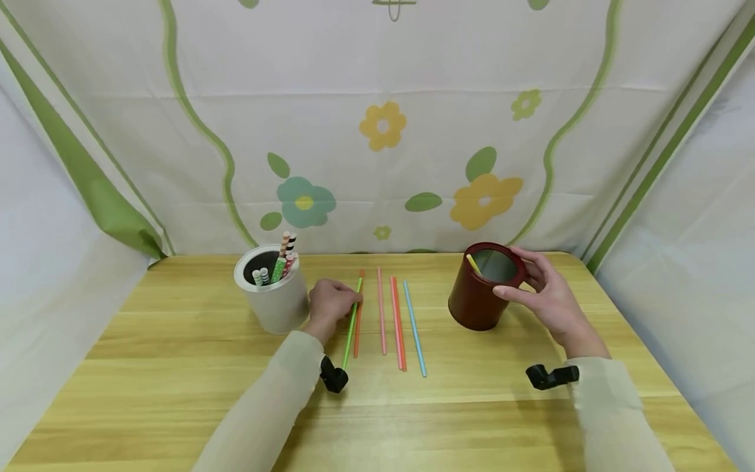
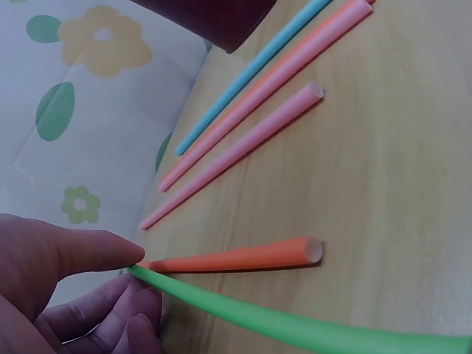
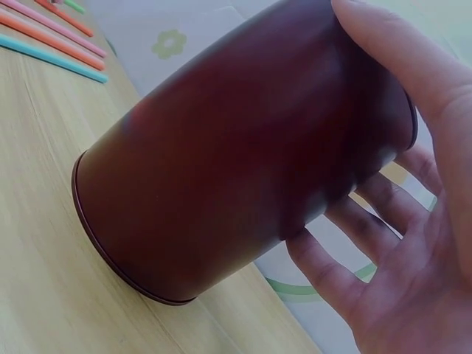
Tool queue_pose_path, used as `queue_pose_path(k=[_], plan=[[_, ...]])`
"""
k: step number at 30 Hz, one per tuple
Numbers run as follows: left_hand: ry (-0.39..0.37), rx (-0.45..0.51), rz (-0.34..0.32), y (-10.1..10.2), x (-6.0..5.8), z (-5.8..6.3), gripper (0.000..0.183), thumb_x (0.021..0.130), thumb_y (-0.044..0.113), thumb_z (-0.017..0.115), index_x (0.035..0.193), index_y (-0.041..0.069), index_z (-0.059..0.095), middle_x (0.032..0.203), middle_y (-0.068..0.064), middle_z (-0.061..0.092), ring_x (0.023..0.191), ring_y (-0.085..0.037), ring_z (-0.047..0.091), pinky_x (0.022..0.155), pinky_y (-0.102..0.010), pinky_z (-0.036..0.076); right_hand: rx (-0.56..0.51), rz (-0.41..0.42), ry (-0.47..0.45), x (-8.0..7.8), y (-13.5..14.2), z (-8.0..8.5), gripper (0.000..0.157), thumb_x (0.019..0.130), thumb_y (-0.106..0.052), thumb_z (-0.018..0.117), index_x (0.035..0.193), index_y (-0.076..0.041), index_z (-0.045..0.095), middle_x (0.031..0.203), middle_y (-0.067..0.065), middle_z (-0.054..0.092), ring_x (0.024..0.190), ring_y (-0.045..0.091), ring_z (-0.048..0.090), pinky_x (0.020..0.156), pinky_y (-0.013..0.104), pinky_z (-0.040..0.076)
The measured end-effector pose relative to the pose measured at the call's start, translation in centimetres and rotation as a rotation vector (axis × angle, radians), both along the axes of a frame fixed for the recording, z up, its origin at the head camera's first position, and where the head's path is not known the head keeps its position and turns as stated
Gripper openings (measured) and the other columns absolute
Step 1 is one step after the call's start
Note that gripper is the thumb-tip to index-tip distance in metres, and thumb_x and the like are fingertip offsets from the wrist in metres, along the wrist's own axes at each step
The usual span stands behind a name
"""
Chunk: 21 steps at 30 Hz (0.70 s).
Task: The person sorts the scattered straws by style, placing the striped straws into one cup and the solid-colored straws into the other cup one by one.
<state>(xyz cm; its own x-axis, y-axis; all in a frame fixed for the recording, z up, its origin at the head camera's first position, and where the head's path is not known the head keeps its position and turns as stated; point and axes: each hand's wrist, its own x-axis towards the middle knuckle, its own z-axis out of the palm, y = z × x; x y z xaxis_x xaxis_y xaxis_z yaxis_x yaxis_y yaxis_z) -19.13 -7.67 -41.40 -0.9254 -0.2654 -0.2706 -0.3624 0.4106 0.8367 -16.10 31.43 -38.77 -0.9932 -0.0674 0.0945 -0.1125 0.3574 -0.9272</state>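
Note:
My left hand (image 1: 333,303) pinches a green straw (image 1: 352,334) near its far end, between thumb and fingers. The straw's near end slants toward me over the table. Right beside it lies an orange straw (image 2: 251,256), its far end behind my fingertips in the left wrist view. On the right, my right hand (image 1: 551,298) grips a dark red canister (image 1: 476,301) by its upper side, thumb at the front of the rim and fingers round the far side. A yellow straw (image 1: 474,264) leans inside that canister. In the right wrist view the canister's wall (image 3: 221,162) fills the middle.
Between the hands lie a pink straw (image 1: 381,314), a second pink straw (image 1: 396,328) against an orange one, and a blue straw (image 1: 415,328). A white canister (image 1: 277,308) with several patterned straws (image 1: 278,270) stands left of my left hand. Behind the table hangs a flowered curtain (image 1: 354,65).

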Motion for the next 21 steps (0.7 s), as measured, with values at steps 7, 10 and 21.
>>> queue_pose_path(k=[7,10,21], plan=[[-0.003,0.019,-0.017,-0.3,0.1,1.1,0.011,0.086,0.014,0.084,0.09,0.005,0.081,0.079,-0.001,0.068,0.076,-0.017,0.059,0.062,-0.027,0.047,0.023,-0.007,-0.004,0.0,-0.2,0.1,0.083,0.098,-0.024,0.083,0.167,-0.029,0.037,0.159,0.006,0.051,0.132,-0.004,0.05,0.094,0.01,0.053],[0.0,0.064,-0.045,-0.1,0.3,1.9,0.01,0.088,0.014,0.083,0.093,0.005,0.082,0.085,-0.003,0.074,0.077,-0.015,0.063,0.068,-0.029,0.053,0.024,-0.011,-0.006,0.0,-0.1,0.1,0.083,0.098,-0.024,0.083,0.167,-0.029,0.037,0.159,0.006,0.051,0.132,-0.004,0.05,0.094,0.01,0.053],[0.008,0.361,-0.18,1.1,0.8,6.4,0.022,0.097,0.016,0.08,0.114,0.002,0.076,0.105,-0.013,0.077,0.077,-0.014,0.066,0.08,-0.029,0.06,0.006,-0.006,-0.001,0.1,-0.1,-0.2,0.083,0.098,-0.022,0.082,0.168,-0.028,0.036,0.154,-0.001,0.053,0.131,-0.005,0.05,0.093,0.012,0.054]])
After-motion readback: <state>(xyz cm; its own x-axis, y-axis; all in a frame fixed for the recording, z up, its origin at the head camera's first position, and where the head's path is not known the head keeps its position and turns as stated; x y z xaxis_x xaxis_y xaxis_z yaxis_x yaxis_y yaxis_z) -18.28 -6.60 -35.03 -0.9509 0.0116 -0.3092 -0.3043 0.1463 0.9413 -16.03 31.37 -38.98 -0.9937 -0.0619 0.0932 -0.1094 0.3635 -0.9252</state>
